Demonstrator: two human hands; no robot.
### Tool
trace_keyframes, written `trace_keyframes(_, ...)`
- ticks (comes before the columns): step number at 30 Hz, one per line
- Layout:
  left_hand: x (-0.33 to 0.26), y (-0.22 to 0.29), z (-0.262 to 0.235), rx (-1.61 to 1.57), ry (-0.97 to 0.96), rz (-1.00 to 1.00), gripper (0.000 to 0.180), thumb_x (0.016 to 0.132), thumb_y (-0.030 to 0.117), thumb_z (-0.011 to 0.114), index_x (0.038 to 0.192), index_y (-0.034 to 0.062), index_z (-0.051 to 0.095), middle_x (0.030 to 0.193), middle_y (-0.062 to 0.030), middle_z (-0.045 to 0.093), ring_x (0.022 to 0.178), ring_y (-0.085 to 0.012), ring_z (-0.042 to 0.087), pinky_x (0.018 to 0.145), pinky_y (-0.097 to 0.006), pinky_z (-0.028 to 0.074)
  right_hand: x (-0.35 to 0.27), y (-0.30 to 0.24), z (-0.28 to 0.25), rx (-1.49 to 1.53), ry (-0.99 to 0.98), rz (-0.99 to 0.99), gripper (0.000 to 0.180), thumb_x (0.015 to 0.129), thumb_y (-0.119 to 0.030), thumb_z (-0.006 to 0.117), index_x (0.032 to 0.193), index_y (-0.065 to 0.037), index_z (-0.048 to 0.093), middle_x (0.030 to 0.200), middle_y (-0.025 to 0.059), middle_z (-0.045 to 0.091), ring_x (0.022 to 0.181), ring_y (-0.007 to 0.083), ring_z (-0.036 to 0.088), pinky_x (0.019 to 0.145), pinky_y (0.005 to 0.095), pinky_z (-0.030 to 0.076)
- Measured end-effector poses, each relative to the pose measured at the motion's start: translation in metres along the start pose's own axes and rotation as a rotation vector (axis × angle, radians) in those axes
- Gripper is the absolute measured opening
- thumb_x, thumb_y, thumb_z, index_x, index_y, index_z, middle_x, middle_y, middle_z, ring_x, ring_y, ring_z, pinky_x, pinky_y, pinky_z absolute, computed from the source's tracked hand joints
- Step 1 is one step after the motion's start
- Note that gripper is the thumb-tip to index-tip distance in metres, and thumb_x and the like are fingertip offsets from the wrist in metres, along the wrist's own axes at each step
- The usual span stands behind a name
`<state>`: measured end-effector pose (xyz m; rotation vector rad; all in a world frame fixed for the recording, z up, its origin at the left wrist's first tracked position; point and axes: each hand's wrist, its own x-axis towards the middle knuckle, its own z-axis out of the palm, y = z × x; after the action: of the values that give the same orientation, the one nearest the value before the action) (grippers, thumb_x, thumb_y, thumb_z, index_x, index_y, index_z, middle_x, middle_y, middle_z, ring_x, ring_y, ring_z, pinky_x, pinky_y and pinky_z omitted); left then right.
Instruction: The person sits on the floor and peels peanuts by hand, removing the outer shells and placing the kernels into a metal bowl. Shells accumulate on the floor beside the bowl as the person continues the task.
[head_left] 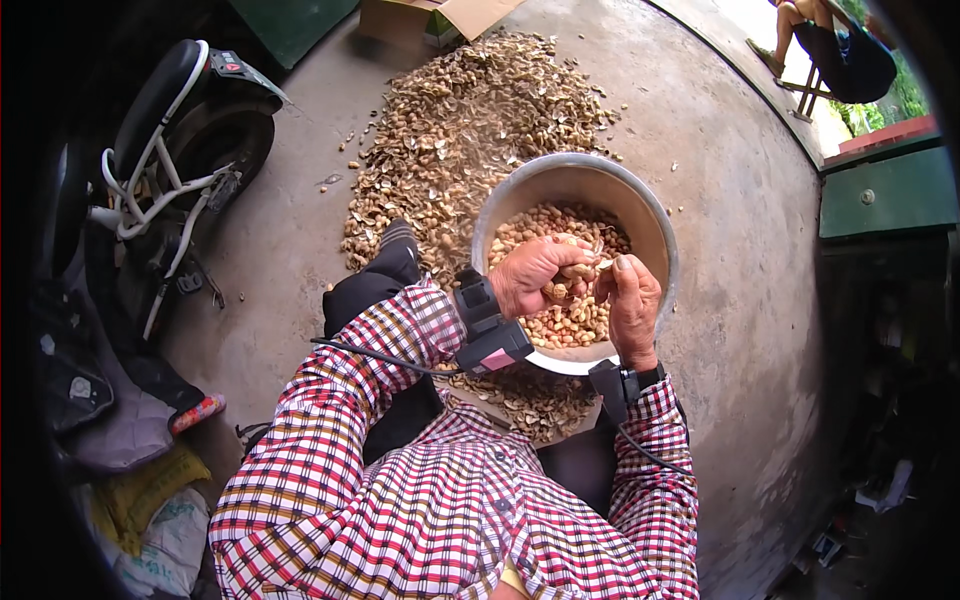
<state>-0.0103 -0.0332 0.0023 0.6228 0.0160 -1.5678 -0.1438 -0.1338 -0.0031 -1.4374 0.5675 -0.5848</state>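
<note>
A round metal basin (652, 222) stands on the floor before me, with many unshelled peanuts (585, 325) in its bottom. Over it my left hand (525, 278) is closed around a few peanuts (557, 292), which show between the fingers. Close beside it, my right hand (634, 308) pinches a pale peanut (604, 266) between thumb and fingertips, near the left hand's fingertips. Whether its shell is cracked is too small to tell. Both wrists carry dark strapped devices with cables.
A wide heap of peanut shells (470, 120) spreads left of and beyond the basin. An electric scooter (165, 150) stands at the left, above sacks (165, 540). An open cardboard box (440, 18) lies at the far side. Another person (835, 50) sits on a stool at the far right.
</note>
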Motion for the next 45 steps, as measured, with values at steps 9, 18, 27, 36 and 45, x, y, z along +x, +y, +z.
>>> trace_keyframes(9, 0.0, 0.003, 0.005, 0.08, 0.16, -0.004, 0.008, 0.085, 0.011, 0.064, 0.088, 0.0096, 0.056, 0.066, 0.003, 0.054, 0.053, -0.0036, 0.051, 0.045, -0.019, 0.045, 0.003, -0.014, -0.013, -0.136, -0.089, -0.02, 0.03, 0.094, -0.023, 0.049, 0.074, -0.002, 0.054, 0.066, 0.0027, 0.054, 0.059, 0.0094, 0.051, 0.057, 0.0228, 0.042)
trace_keyframes(18, 0.006, -0.002, -0.004, 0.228, 0.186, 0.137, 0.015, 0.081, 0.011, 0.068, 0.091, 0.0081, 0.058, 0.073, 0.0001, 0.061, 0.057, -0.0064, 0.059, 0.047, -0.019, 0.048, 0.002, -0.014, -0.022, -0.084, -0.094, -0.001, 0.026, 0.094, -0.02, 0.049, 0.096, 0.003, 0.061, 0.08, 0.0074, 0.063, 0.07, 0.0119, 0.059, 0.066, 0.024, 0.05)
trace_keyframes(27, 0.005, -0.001, -0.009, 0.154, 0.131, 0.003, 0.011, 0.084, 0.015, 0.066, 0.09, 0.0096, 0.059, 0.069, 0.0004, 0.059, 0.056, -0.0086, 0.058, 0.048, -0.022, 0.047, 0.0, -0.015, -0.021, 0.234, -0.125, 0.149, 0.022, 0.091, -0.008, 0.045, 0.106, 0.002, 0.057, 0.091, 0.0106, 0.064, 0.072, 0.0131, 0.061, 0.066, 0.024, 0.052)
trace_keyframes(36, 0.004, -0.001, -0.002, 0.144, 0.212, -0.05, 0.01, 0.086, 0.02, 0.063, 0.08, 0.0138, 0.058, 0.067, 0.0031, 0.058, 0.057, -0.009, 0.057, 0.045, -0.022, 0.04, 0.002, -0.021, -0.022, 0.353, -0.07, 0.25, 0.023, 0.089, -0.005, 0.045, 0.109, 0.002, 0.055, 0.096, 0.0108, 0.061, 0.076, 0.0147, 0.062, 0.066, 0.0257, 0.053)
trace_keyframes(45, 0.005, -0.003, -0.005, 0.176, 0.181, -0.045, 0.009, 0.084, 0.019, 0.064, 0.081, 0.0125, 0.06, 0.068, 0.0023, 0.058, 0.057, -0.0094, 0.058, 0.045, -0.021, 0.041, 0.005, -0.01, -0.021, 0.2, -0.101, 0.214, 0.022, 0.085, -0.002, 0.061, 0.107, -0.001, 0.057, 0.086, 0.0034, 0.06, 0.066, 0.0076, 0.055, 0.058, 0.0199, 0.046)
